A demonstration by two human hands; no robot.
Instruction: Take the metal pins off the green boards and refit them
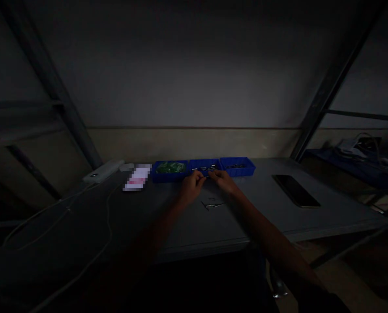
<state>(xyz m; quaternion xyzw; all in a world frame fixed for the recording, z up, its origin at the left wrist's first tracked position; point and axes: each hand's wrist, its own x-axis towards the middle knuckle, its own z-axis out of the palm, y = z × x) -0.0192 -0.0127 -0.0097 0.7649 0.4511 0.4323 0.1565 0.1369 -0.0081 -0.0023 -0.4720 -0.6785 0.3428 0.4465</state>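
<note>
Both hands meet just in front of the middle blue bin (pixel 197 162), fingertips pinched together. My left hand (pixel 192 186) and my right hand (pixel 224 181) are closed on the two ends of a small thin metal piece (pixel 207 177), too dark and small to identify. Several slim shiny metal pieces (pixel 213 204) lie loose on the table below my hands. Inside the middle bin are small metal parts. The left blue bin (pixel 169 176) holds green packets (pixel 171 167), and dark small parts lie in the right blue bin (pixel 249 168).
A dark phone or tablet (pixel 296 191) rests on the grey table (pixel 181 234) at right. On the left are a lit phone (pixel 138 177), a white box-shaped device (pixel 103 172) and trailing white cables (pixel 108 213). Metal posts (pixel 324 95) frame the table before a wall.
</note>
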